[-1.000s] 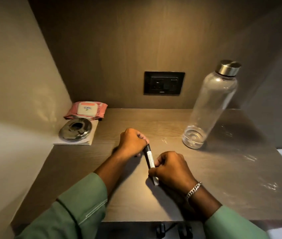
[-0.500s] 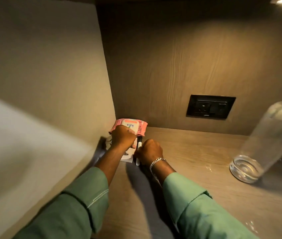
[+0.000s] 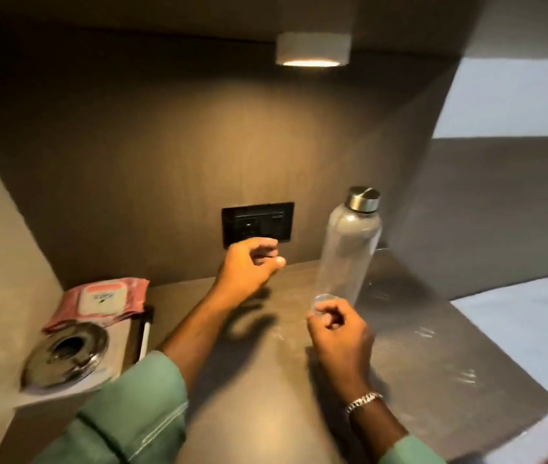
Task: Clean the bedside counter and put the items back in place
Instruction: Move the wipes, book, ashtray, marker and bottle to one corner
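The pen (image 3: 145, 333) lies on the wooden counter (image 3: 265, 380) at the left, beside the pink wipes pack (image 3: 100, 301) and a round metal lid (image 3: 65, 356) resting on white paper. A clear bottle (image 3: 349, 249) with a steel cap stands at the back right. My left hand (image 3: 249, 266) hovers above the counter in front of the socket, fingers loosely curled, holding nothing. My right hand (image 3: 339, 333) is just in front of the bottle's base, fingers curled and empty, apart from the bottle or barely at it.
A black wall socket (image 3: 257, 224) sits on the back panel. A lit round lamp (image 3: 312, 50) hangs under the top. Side walls close the niche at left; a white bed surface (image 3: 533, 329) lies to the right.
Both hands let go of the pen beside the wipes pack and moved right, toward the bottle. The view swung back to the right.
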{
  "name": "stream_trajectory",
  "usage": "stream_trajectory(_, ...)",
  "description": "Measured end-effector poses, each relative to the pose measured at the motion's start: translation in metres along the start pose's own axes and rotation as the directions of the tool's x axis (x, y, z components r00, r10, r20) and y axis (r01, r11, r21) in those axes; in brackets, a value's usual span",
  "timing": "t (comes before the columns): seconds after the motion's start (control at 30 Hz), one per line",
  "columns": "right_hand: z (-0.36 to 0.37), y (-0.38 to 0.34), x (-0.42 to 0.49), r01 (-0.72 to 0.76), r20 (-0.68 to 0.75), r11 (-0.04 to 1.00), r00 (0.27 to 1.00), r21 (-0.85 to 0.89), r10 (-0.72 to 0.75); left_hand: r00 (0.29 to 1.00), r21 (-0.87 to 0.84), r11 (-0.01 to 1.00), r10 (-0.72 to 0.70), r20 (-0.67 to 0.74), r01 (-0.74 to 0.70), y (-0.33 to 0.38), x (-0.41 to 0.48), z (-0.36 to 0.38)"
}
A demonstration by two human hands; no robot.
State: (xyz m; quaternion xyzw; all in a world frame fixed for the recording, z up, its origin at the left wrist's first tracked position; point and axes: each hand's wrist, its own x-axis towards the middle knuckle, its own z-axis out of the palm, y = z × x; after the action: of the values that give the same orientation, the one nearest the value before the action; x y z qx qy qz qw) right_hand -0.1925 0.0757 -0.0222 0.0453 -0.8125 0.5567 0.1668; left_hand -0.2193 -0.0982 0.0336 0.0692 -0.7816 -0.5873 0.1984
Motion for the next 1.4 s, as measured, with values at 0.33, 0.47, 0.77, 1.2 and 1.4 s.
stream_trajectory(0.33, -0.026, 0.04, 0.074, 0.087, 0.209, 0.99, 0.976, -0.113, -0.062, 0.964, -0.007, 0.999, 0.046, 0.262, -0.046, 0.022, 0.0, 0.09)
stream_trajectory(0.47, 0.007, 0.016, 0.084, 0.091, 0.296, 0.995, 0.952, -0.029, -0.079, 0.987, 0.001, 0.999, 0.039, 0.155, -0.04, 0.023, 0.002, 0.046)
stream_trajectory(0.77, 0.154, -0.062, 0.055, 0.282, 0.563, 0.953, 0.772, 0.112, -0.295, 0.961, -0.051, 0.99, -0.139, -0.241, 0.13, -0.006, -0.003, -0.102)
stream_trajectory(1.2, 0.214, -0.081, 0.018, 0.099, 0.607, 0.978, 0.771, 0.181, -0.19, 0.879, 0.026, 0.96, -0.246, -0.408, 0.28, -0.042, -0.007, -0.164)
stream_trajectory(1.4, 0.138, -0.054, 0.007, 0.188, 0.483, 0.981, 0.854, 0.057, -0.192, 0.766, -0.006, 0.935, -0.294, -0.572, 0.355, -0.044, -0.035, -0.12)
